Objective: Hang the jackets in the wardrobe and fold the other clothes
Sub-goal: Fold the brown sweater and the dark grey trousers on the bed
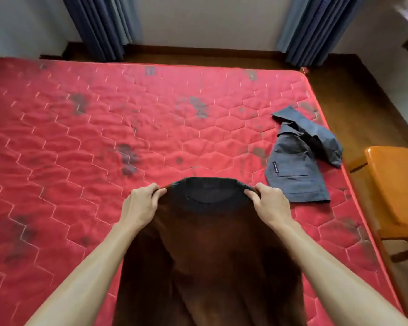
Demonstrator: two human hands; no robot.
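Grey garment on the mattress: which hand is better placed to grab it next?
Right, probably. The grey garment lies just beyond the right hand, across the brown garment from the left hand. Both hands grip the brown garment's collar, so the right must let go first.

Mattress [104, 137] open leftward; grey shirt [299, 161] blocks right.

Garment [210, 255] on mattress [80, 137], near edge, centre; shirt [299, 161] to its right, apparently touching neither; chair [396, 184] beside mattress, right.
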